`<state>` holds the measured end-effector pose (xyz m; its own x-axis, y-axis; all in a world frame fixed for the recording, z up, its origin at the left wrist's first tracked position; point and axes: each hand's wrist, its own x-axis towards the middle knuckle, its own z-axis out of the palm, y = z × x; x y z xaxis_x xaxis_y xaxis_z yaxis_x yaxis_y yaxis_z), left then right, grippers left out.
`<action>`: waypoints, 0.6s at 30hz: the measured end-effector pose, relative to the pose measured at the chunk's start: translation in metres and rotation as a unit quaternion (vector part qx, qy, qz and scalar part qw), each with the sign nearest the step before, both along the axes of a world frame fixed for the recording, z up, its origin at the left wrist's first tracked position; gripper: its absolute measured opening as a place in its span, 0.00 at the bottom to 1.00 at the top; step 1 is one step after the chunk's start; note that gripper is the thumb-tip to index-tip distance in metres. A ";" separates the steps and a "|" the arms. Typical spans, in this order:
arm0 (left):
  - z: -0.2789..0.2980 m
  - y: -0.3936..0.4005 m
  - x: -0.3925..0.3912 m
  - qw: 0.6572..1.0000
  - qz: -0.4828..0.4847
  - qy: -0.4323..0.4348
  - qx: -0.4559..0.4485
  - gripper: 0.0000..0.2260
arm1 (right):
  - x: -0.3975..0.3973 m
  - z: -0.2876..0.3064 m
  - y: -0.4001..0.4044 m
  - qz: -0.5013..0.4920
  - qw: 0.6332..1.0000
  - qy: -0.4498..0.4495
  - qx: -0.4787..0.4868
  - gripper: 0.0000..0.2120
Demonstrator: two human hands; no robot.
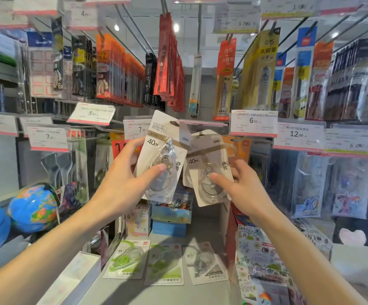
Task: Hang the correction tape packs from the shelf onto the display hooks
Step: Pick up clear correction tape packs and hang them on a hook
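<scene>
**Two packs up at the hooks, three left on the shelf**

Left hand (121,172) clamped on a white correction tape pack (162,157), thumb across the clear blister, fingers hidden behind the card; pack tilted, top leaning right. Right hand (242,186) pinching a second white pack (207,170), thumb on the blister, fingers behind. Upper edge of that second pack right up by the clear label strip (202,123) at the front of a hook, hang hole near the card's top; whether already threaded on the prong or only level with it: cannot tell. Both packs raised in front of the lower hook row, cards overlapping slightly at the middle.

Further out: price tags (253,123) clipped along the hook fronts, rows of hanging stationery above. Down on the grey shelf (202,225), three more packs lying flat side by side: two with green dispensers (127,259) (164,264), one grey (205,263). Globe (33,208) at the left.

Likely trouble from here: hole missing the prong tip, hidden behind the label strip, so pack let go unsupported and dropped onto the stock below. Tilted left pack possibly snagging its neighbour's edge. Thin card around the hole apt to bend or tear if forced at an angle.
</scene>
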<state>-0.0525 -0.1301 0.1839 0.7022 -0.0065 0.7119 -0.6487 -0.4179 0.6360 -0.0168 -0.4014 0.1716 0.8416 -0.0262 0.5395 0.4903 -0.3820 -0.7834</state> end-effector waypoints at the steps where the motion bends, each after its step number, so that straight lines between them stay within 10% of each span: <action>1: 0.000 0.001 0.001 1.000 -0.002 -0.002 -0.001 0.30 | 0.002 0.001 0.002 -0.007 1.000 0.001 0.000 0.12; 18: -0.018 0.010 0.016 0.999 -0.013 0.023 -0.021 0.27 | 0.037 -0.015 0.030 -0.118 0.986 -0.056 -0.100 0.36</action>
<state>-0.0367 -0.1201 0.1657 0.7342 0.0048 0.6789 -0.6283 -0.3741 0.6821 0.0202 -0.3717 0.1563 0.7591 -0.0973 0.6436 0.4496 -0.6366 -0.6265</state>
